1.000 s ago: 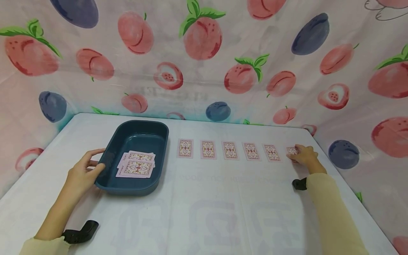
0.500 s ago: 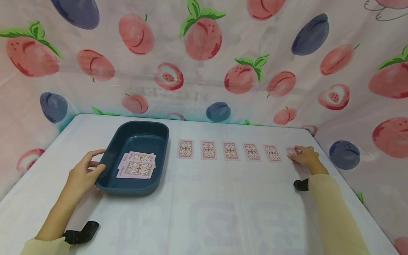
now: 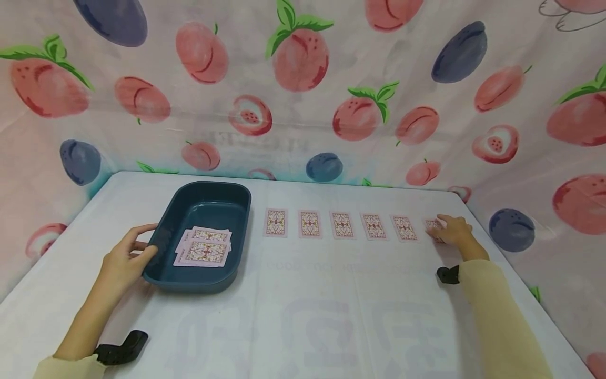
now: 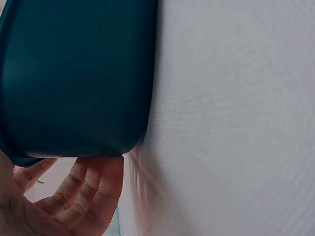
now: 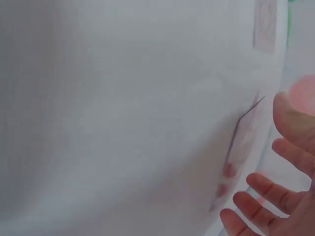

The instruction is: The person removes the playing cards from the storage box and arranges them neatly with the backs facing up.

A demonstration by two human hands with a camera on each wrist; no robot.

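"Six cards [image 3: 343, 225], patterned backs up, form a row to the right of the tray [image 3: 189, 287]. Note your left hand [image 3: 124, 258] at the tray's left wall: thumb at the rim, fingers against the outer side, holding it. What might go amiss there?"

"Uneven pressure, most likely. Bear down on that rim and the tray could tip or creep rightward, towards the nearest card [image 3: 275, 222], and your loose, overlapping pile [image 3: 204, 251] on the tray floor could slide."

"And your right hand [image 3: 455, 230]?"

"Reaching over the farthest card [image 3: 432, 225] from the tray, fingers spread, gripping nothing that shows. The right wrist view is oblique and soft, so whether your fingertips touch the card or just clear it cannot be told."

"Which fault should you guard against at that end?"

"A skewed card. It is thin, so a fingertip dragged sideways could turn it out of line, or nudge it towards the edge of the table [image 3: 303, 295] on the side away from the tray. A pinch may also fail, for want of an edge to get under."

"Any hazard between?"

"Your right sleeve [image 3: 499, 316]: draw that arm low towards the tray, and the black wrist mount [image 3: 448, 275] could brush the neighbouring cards."
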